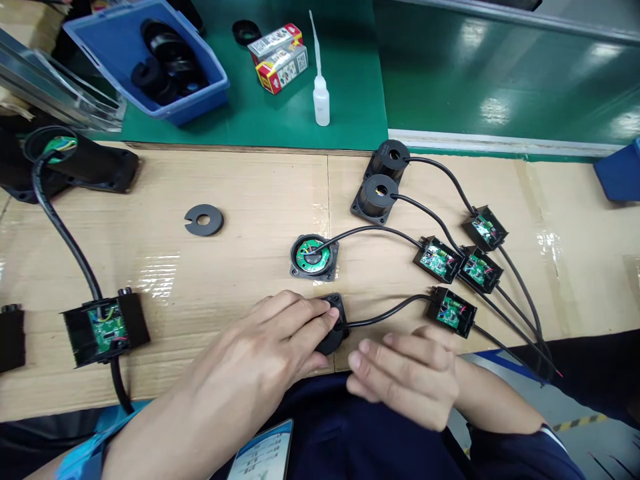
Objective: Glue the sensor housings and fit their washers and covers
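My left hand (280,340) is closed over a round black sensor housing (334,337) near the table's front edge, its fingers covering much of the top. A black cable (387,315) runs from this housing to a small open black box (451,311) with a green circuit board inside. Just right of the housing, and apart from it, my right hand (405,377) hovers with loosely curled fingers; nothing shows in it. Behind my left fingers lies another housing (314,257), its round green board uncovered and wired to a second open box (438,259).
Two capped black housings (377,197) stand farther back, cabled to more open boxes (484,228). A slotted black disc (204,220) lies on the cardboard. At left is a larger open box (107,327) on thick cable. A blue bin (150,63) and white dropper bottle (321,100) stand behind.
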Motion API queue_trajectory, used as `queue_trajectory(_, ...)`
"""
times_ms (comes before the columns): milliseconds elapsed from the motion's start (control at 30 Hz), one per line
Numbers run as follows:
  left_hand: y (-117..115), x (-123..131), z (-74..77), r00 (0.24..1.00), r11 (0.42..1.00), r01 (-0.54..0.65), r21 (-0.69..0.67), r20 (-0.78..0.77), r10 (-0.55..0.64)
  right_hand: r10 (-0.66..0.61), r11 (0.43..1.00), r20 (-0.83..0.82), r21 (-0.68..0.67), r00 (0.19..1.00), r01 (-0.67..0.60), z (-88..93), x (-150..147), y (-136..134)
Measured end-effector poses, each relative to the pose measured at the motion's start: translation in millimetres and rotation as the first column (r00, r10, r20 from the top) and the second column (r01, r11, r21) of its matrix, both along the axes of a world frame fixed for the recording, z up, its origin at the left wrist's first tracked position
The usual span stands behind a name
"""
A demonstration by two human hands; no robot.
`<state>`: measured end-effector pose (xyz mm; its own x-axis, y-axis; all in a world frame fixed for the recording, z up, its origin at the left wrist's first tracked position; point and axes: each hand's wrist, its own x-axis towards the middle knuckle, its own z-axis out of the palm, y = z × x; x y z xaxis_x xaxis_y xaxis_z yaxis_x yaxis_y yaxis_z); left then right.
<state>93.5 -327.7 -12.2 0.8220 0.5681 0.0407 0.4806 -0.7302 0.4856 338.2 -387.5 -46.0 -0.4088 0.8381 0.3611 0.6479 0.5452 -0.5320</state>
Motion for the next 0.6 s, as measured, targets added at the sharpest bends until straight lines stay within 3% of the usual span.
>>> queue_trajectory(33,-2,-3,-0.6,1.000,0.999,0.025,0.029,-0.011,-0.024,0.045,0.992,0.002,0.114,0.999,-0.045,-2.0,-3,-1)
queue_trajectory(100,-5,-9,-2.7,0.995,0.991,0.092,0.094,-0.051,-0.088,0.089,0.917,0.029,0.388,0.996,-0.093,-7.5,-11,-2)
queue_trajectory(133,-6,-11,-3.9,0.991,0.986,0.119,0.117,-0.072,-0.111,0.087,0.884,0.051,0.457,0.995,-0.100,-10.3,-15,-2)
queue_trajectory(367,2,-7,-8.8,0.991,0.943,0.130,0.306,-0.014,-0.131,0.049,0.908,0.133,0.408,0.990,-0.100,-12.8,-27,-3)
queue_trajectory(600,-12,-8,-22.1,0.998,0.947,-0.033,0.320,0.065,0.013,0.048,0.912,0.161,0.395,0.986,-0.109,-8.1,-24,-2)
